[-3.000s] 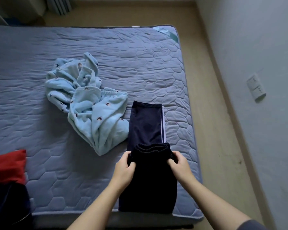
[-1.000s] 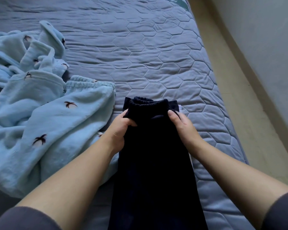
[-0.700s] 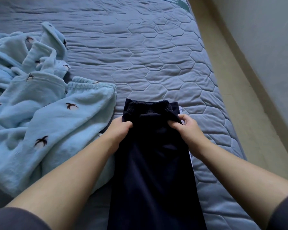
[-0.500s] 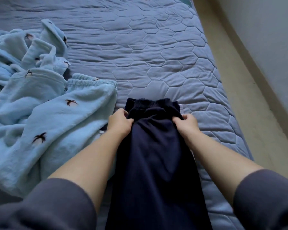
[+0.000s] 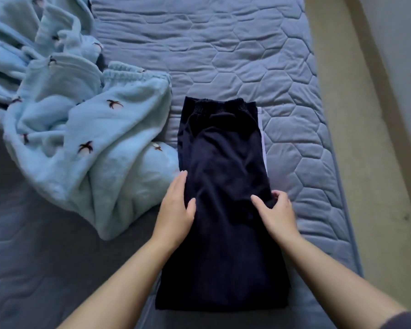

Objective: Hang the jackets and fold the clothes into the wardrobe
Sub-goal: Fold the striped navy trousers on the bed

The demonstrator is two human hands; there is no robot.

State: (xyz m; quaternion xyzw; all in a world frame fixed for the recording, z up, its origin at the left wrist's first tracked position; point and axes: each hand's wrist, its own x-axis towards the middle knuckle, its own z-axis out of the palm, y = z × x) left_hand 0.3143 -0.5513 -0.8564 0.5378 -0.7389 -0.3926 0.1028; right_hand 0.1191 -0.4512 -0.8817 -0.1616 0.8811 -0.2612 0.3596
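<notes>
Dark navy trousers with a white side stripe lie folded lengthwise on the bed, waistband at the far end. My left hand rests flat on their left edge about halfway along, fingers spread. My right hand lies on the right edge at the same height, thumb on top of the cloth and fingertips curled at the edge. A crumpled light-blue fleece pyjama set with small dark bird prints lies to the left, touching the trousers' left side.
The blue-grey quilted mattress stretches ahead and to the left. Its right edge runs beside a strip of beige floor and a pale wall.
My hands let go of the waistband after laying it down at the far end. Both hands slid back toward me to the middle of the folded trousers.
</notes>
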